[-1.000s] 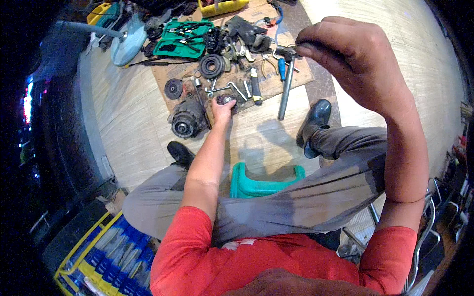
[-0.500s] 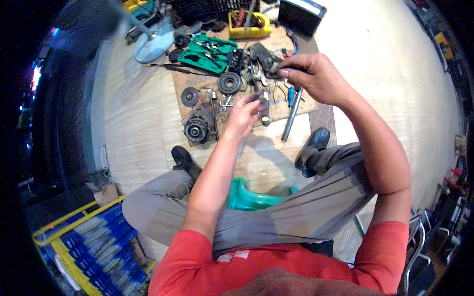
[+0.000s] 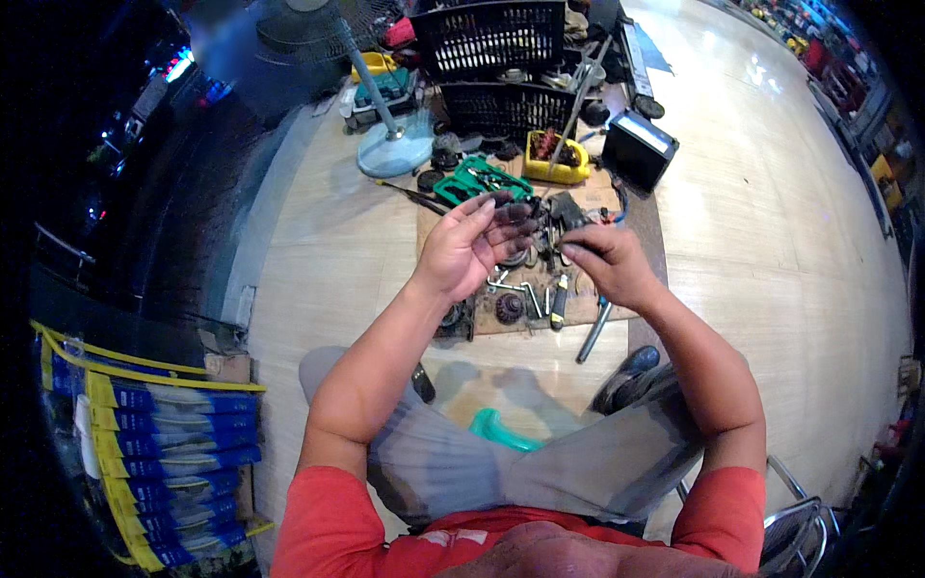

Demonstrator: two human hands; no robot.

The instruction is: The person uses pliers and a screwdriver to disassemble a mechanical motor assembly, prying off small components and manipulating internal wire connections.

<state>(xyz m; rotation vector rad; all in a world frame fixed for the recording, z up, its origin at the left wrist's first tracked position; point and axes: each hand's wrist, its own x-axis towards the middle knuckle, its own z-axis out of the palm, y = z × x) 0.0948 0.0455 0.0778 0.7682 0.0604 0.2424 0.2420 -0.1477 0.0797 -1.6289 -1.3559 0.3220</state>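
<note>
Palm up and fingers spread, my left hand is held over the left part of the work board, with blackened fingertips and nothing in it. My right hand is to its right, thumb and fingers pinched together; what they hold, if anything, is too small to make out. A dark, crumpled piece lies just beyond its fingertips; whether they touch I cannot tell. Below the hands are a bent metal wrench, a dark ribbed round part, a black and yellow utility knife and a grey tube.
Farther back are a green tool case, a yellow tub with reddish parts, a black box and black crates. A fan base stands at the back left. Blue and yellow packs fill a rack at lower left.
The view has tilted, showing more of the far side. My left hand has turned its palm up and spread its fingers, nearer my right hand. My right hand stays pinched.
</note>
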